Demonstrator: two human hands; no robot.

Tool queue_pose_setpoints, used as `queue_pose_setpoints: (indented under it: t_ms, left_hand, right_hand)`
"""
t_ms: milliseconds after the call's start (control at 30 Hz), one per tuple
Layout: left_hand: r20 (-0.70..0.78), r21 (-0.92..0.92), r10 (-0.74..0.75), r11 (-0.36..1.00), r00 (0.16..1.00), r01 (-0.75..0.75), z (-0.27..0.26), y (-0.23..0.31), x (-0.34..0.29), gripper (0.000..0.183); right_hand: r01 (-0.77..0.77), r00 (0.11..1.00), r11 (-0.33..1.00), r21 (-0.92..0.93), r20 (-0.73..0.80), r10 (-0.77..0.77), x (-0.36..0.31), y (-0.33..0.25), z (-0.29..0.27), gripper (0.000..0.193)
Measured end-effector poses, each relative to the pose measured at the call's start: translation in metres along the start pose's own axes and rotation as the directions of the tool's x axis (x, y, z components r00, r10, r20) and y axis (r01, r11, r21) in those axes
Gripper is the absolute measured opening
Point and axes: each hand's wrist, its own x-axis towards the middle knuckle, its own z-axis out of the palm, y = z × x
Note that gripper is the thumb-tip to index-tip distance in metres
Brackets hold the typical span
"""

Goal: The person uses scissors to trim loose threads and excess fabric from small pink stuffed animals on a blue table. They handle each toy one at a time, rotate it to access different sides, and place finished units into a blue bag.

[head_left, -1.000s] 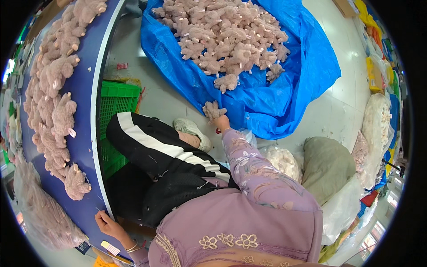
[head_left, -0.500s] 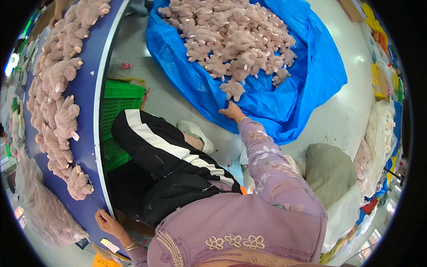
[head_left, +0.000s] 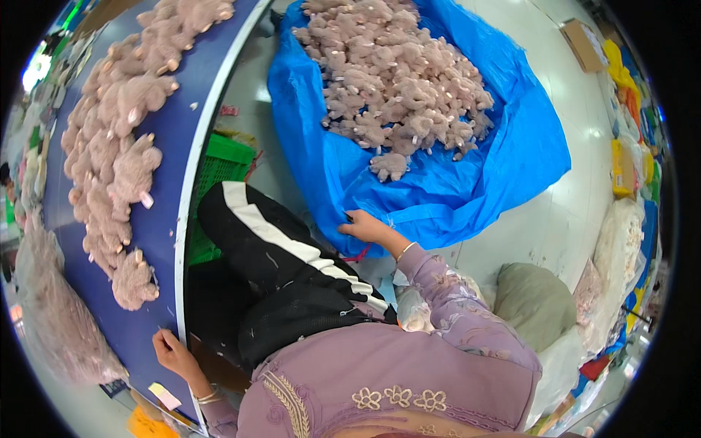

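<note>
Hands part ways over a toy-stuffing station: the right hand now rests on the near edge of the blue plastic sheet, fingers curled together on the film in what looks like a pinch. 1 second ago that hand was up by the plush toys at the sheet's lip, and half a second ago it was just below them. It has since drawn back toward the body with no toy in it, so the grip has gone from toy to sheet. The heap of pink plush toys lies well up the sheet, 1 stray toy nearest the hand yet apart from it. The left hand stays at the rim of the blue worktable, fingers loosely bent, holding nothing visible. More plush toys line that table. A green crate sits below.
</note>
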Motion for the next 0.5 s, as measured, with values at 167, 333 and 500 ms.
queue_pose_setpoints:
  t_ms: [167, 333, 500]
  left_hand:
    - [-0.025, -0.093, 0.063, 0.994, 0.998, -0.065, 0.01, 0.009, 0.006, 0.013]
    - [-0.017, -0.145, -0.012, 0.989, 1.0, 0.01, 0.004, 0.011, 0.003, 0.011]
    - [0.031, -0.264, -0.064, 0.962, 0.997, 0.07, -0.003, 0.009, -0.002, 0.01]
  right_hand:
    - [-0.018, 0.999, 1.0, -0.025, 0.041, 0.019, -0.029, -0.015, 0.008, 0.028]
    - [-0.083, 0.995, 0.851, -0.519, -0.091, 0.042, -0.022, -0.001, -0.004, 0.029]
    - [-0.115, 0.989, 0.804, -0.584, 0.004, 0.145, -0.031, -0.01, 0.002, 0.035]
